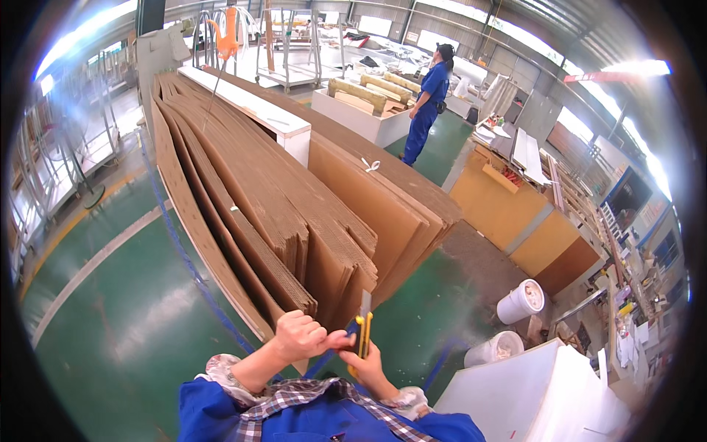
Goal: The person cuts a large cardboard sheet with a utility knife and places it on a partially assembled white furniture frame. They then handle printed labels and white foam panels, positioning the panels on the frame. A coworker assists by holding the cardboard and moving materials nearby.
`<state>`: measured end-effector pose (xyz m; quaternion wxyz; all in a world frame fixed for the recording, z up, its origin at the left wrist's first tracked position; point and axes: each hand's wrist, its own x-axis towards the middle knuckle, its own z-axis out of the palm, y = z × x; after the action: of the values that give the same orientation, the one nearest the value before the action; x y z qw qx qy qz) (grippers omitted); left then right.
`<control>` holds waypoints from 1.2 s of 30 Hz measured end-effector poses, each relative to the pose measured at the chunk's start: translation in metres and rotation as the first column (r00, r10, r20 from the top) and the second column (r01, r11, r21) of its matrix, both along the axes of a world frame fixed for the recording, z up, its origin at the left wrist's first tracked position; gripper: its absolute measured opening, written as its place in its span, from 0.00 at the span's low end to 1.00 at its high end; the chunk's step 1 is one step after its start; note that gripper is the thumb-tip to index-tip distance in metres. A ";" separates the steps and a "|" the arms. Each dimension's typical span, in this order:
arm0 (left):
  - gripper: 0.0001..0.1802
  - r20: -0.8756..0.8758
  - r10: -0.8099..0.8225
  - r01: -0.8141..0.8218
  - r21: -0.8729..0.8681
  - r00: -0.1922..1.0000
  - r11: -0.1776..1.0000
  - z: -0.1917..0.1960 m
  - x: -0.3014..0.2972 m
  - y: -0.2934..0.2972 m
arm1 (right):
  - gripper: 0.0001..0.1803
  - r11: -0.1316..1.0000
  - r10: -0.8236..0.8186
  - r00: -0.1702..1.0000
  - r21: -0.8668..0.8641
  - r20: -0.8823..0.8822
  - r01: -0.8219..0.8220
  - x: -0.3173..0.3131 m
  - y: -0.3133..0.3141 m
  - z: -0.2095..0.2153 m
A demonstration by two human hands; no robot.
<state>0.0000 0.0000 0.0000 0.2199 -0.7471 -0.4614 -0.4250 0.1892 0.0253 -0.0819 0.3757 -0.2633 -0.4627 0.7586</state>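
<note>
In my right hand is a yellow and dark utility knife, held upright with its blade out at the top. Close to its left, my left hand is closed with the fingers curled in and the thumb side reaching to the knife. Whether anything sits inside those curled fingers is hidden. Just beyond both hands stand many tall brown cardboard sheets, on edge and fanned apart at the near end. Flatter brown boards stand to the right of them.
A long white box-like piece lies on top of the sheets. Two white buckets and a white panel are at the right, with a cluttered bench beyond. A person in blue stands farther back. Blue lines mark the green floor.
</note>
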 end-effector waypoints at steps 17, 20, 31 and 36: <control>0.27 0.115 -0.316 0.307 0.086 0.942 0.948 0.000 0.191 -0.009 | 0.16 0.922 -0.354 0.863 -0.019 0.362 0.386 0.190 -0.107 -0.053; 0.27 0.127 -0.310 0.296 0.119 0.942 0.948 0.000 0.253 0.000 | 0.16 0.854 -0.480 0.798 -0.016 0.365 0.521 0.253 -0.112 -0.051; 0.27 -0.022 -0.665 0.659 -0.111 0.746 0.744 0.032 0.417 0.000 | 0.16 0.626 -0.757 0.569 0.109 0.321 0.772 0.430 -0.083 -0.039; 0.34 0.007 -0.409 0.357 -0.498 0.913 0.790 0.077 0.317 0.031 | 0.16 0.478 -0.876 0.454 0.185 0.162 0.858 0.509 -0.035 -0.035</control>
<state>0.3167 0.0312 0.0773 -0.0437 -0.8764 -0.3807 -0.2918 0.6982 -0.0092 -0.1173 0.6619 -0.5348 -0.3332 0.4060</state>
